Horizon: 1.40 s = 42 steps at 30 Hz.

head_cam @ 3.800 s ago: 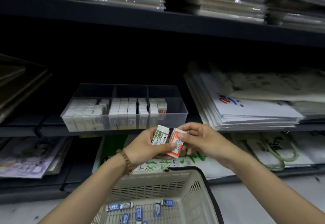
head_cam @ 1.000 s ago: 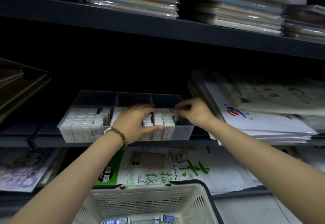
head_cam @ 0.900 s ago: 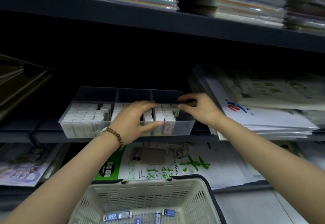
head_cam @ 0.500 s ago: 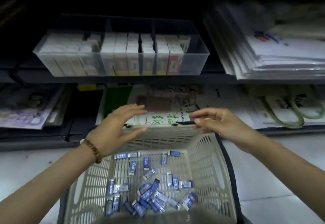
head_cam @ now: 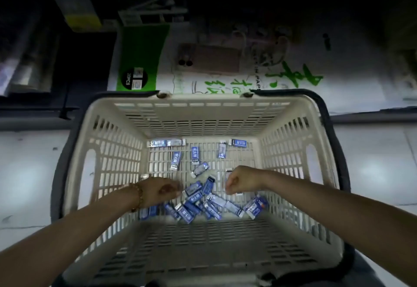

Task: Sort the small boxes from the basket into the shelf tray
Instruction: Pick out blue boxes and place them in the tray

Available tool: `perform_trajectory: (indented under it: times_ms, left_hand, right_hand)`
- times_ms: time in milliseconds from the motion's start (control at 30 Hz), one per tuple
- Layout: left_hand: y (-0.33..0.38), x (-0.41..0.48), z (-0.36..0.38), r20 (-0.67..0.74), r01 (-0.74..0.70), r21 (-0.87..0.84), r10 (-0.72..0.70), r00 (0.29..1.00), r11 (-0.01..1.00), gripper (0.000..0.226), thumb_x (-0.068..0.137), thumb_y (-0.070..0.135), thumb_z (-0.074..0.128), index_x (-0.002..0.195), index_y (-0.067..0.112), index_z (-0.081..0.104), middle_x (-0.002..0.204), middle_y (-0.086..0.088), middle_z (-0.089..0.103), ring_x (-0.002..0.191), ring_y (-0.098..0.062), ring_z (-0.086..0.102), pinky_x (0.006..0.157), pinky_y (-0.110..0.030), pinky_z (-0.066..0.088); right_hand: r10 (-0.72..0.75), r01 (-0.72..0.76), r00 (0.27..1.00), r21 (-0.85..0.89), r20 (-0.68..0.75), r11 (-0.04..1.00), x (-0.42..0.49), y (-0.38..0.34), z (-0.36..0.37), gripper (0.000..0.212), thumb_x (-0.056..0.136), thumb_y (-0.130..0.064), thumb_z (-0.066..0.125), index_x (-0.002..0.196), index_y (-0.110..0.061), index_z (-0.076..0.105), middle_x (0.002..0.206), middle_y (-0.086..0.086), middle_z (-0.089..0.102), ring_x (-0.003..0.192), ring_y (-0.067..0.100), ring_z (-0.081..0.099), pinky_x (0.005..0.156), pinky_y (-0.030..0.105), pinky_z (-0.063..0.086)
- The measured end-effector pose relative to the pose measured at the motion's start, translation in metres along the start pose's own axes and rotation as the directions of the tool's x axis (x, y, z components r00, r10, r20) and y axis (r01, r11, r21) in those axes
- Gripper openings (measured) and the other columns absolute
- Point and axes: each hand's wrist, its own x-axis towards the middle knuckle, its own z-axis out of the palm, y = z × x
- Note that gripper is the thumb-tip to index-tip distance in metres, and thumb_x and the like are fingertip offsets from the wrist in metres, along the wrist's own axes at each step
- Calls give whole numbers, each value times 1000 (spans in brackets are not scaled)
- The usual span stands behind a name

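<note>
Many small boxes (head_cam: 198,198) lie loose on the basket (head_cam: 203,115) floor in the head view, so much sorting seems left; the shelf tray is out of sight. The left hand (head_cam: 162,191) and right hand (head_cam: 242,180) curl among them; whether either holds one is unclear.

A cream slotted basket (head_cam: 108,142) with dark handles stood on the pale tiled floor (head_cam: 29,174), close against a low dark shelf (head_cam: 36,112). Flat paper packs (head_cam: 203,79) lay on that shelf, one green-edged.
</note>
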Motion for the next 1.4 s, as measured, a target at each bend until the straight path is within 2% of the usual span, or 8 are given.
perform_trajectory:
  times_ms: [333, 467, 600, 900, 1067, 1200, 1333, 1400]
  left_hand:
    - [5, 32, 30, 77, 63, 18, -64, 995, 998, 40, 95, 41, 44, 107, 9, 64, 110, -7, 64, 93, -18, 58, 76, -17, 42]
    - [11, 40, 26, 51, 93, 15, -93, 994, 996, 58, 90, 56, 36, 83, 3, 59, 103, -3, 52, 97, -22, 59, 81, -22, 44]
    - [21, 45, 18, -94, 35, -81, -43, 995, 996, 30, 92, 49, 42, 76, 27, 55, 84, 3, 60, 83, -17, 57, 69, -24, 41]
    - [30, 46, 14, -267, -121, -352, 24, 963, 928, 22, 95, 37, 45, 91, 22, 62, 83, -4, 64, 74, -19, 57, 68, -24, 45]
    - [41, 44, 7, -229, -143, -565, 13, 973, 813, 33, 91, 45, 44, 108, 22, 61, 103, 2, 66, 89, -10, 63, 87, -32, 51]
    - [49, 41, 9, -148, -124, -670, 32, 988, 732, 71, 70, 65, 42, 131, 29, 46, 119, 3, 60, 104, -11, 61, 90, -29, 50]
    - [50, 40, 3, -267, -243, -702, 69, 961, 670, 36, 85, 40, 51, 116, 24, 62, 97, -1, 69, 84, -12, 65, 73, -19, 55]
    - [48, 40, 1, -300, -275, -704, 77, 951, 655, 27, 80, 37, 58, 103, 27, 69, 88, -3, 69, 80, -13, 65, 73, -20, 56]
  right_hand:
    - [188, -149, 982, -578, 7, 802, -10, 43, 23, 25, 85, -17, 66, 108, -11, 57, 107, 11, 59, 95, 19, 58, 63, 21, 36]
    - [161, -200, 980, -525, -119, 827, -5, 51, 33, 37, 83, -17, 68, 116, -5, 57, 118, 11, 61, 108, 24, 59, 76, 24, 41]
    - [193, -282, 954, -463, -230, 840, -2, 53, 45, 43, 82, -22, 69, 120, -10, 54, 126, 7, 55, 117, 25, 53, 96, 34, 44]
    - [250, -307, 950, -417, -188, 855, 3, 54, 50, 47, 81, -33, 70, 116, -5, 59, 118, 9, 61, 107, 23, 58, 77, 27, 43]
    - [51, -51, 976, 8, -209, 999, -6, 35, 29, 26, 84, -19, 69, 105, -3, 67, 110, 12, 68, 94, 19, 64, 77, 19, 45]
    - [-91, 212, 961, 482, -262, 850, -19, -2, 15, 21, 88, -22, 64, 104, -12, 70, 102, 10, 71, 81, 9, 60, 68, 12, 46]
    - [-120, 277, 947, 568, -299, 775, -25, -17, 9, 14, 92, -23, 57, 101, -17, 67, 75, 3, 62, 60, 5, 49, 61, 13, 43]
    - [-69, 263, 945, 623, -318, 737, -26, -15, 8, 11, 93, -22, 56, 98, -17, 64, 83, 8, 60, 66, 10, 51, 69, 19, 46]
